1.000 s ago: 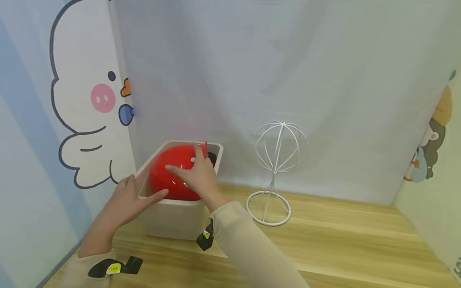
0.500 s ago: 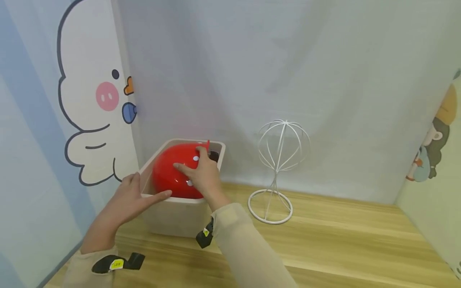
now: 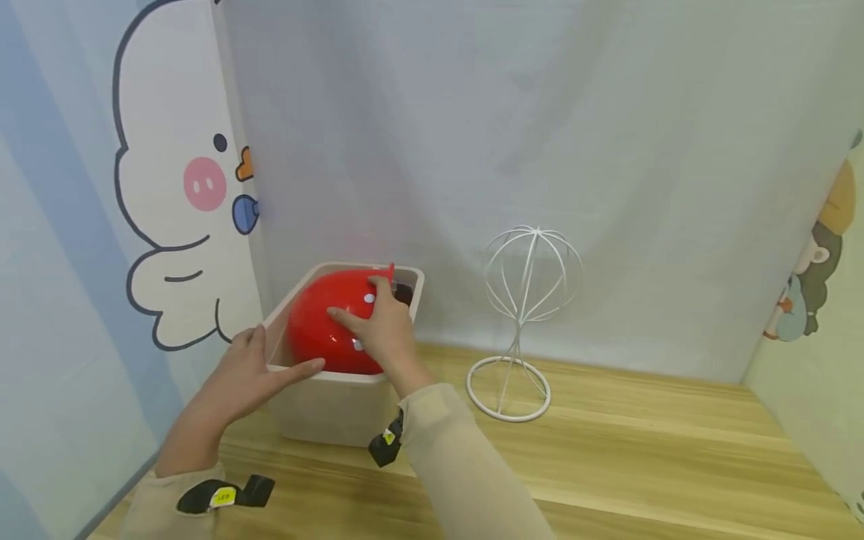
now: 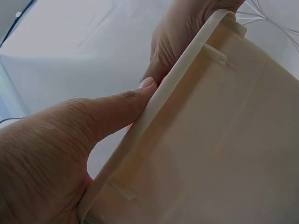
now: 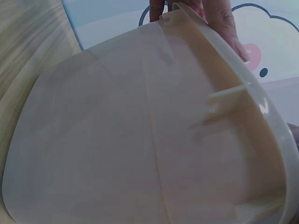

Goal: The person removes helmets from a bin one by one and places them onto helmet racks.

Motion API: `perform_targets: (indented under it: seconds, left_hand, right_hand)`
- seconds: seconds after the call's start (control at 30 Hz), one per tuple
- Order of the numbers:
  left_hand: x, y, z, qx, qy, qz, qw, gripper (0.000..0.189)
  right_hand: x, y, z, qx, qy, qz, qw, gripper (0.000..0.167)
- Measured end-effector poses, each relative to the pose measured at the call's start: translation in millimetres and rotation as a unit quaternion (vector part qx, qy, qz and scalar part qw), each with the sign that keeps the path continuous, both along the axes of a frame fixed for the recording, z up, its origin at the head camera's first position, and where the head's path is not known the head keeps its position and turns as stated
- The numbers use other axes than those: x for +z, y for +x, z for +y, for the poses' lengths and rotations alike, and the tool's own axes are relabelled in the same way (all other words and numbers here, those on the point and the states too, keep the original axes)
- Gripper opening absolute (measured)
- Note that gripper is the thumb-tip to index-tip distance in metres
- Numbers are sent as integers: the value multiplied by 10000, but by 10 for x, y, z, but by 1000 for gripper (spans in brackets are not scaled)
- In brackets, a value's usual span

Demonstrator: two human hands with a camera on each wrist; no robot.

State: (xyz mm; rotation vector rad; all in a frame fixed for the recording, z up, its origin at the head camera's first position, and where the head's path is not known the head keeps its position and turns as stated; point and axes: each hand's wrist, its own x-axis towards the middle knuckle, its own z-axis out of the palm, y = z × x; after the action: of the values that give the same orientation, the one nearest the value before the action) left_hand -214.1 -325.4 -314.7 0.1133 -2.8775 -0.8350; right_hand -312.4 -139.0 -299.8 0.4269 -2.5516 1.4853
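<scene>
Shiny red, the helmet [image 3: 313, 315] sat inside a cream plastic bin [image 3: 331, 409] on the wooden table [image 3: 641, 442], its dome toward the left hand. The head view showed its white dots and upturned edge, with a dark object [image 3: 403, 292], too small to make out, at the bin's right end. Neither wrist view reached those details; the left one caught only slivers of red past the rim.

From the head view, the right hand [image 3: 386, 326] lay over the helmet, thumb and forefinger stretched well apart against the shell; its remaining fingers were hidden. The left hand [image 3: 246, 379] spanned the bin's near left corner, thumb extended onto the rim. The left wrist view brought that thumb close, lying straight across the edge, but I could not tell whether the other fingers gripped the wall.

Both wrist views revealed little ribs [image 5: 226, 95] under the rim, which the head view missed. Only the head view took in the whole white wire stand [image 3: 519, 324], upright to the right of the bin and apart from it.
</scene>
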Motion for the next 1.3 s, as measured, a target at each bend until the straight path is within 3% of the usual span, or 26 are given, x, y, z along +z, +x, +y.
perform_targets:
  seconds: [0.13,0.37,0.53,0.7,0.83,1.0,1.13,1.3]
  left_hand:
    - [-4,-13,0,6,2,-16,10000,129]
    - [-3,-11,-11,38,14,-40,10000,128]
    - [-35,-31,-43,-99,176,225,9995,122]
    - [-79,-55,-47,-462,606,727,9944,112]
    - [-50,-50,-30,-632,748,982,9903,108]
    - [-20,-57,-2,-942,562,1352,9847,93]
    - [-18,-73,-10,-912,514,1138,9880,87]
    - [-41,-73,5,-731,675,692,9926,86]
  right_hand:
    - [5,23,18,56,-220,64,9997,81]
    - [-13,68,11,119,-85,426,9990,82]
    - [-38,100,12,257,-182,1182,9925,81]
    - [44,142,109,441,-878,2405,9657,72]
    - [243,269,301,608,-1604,2949,9400,68]
    - [309,520,644,926,-2632,3175,9063,66]
    - [226,608,882,932,-3525,3052,8797,67]
    - [161,534,1177,769,-3969,2848,8692,68]
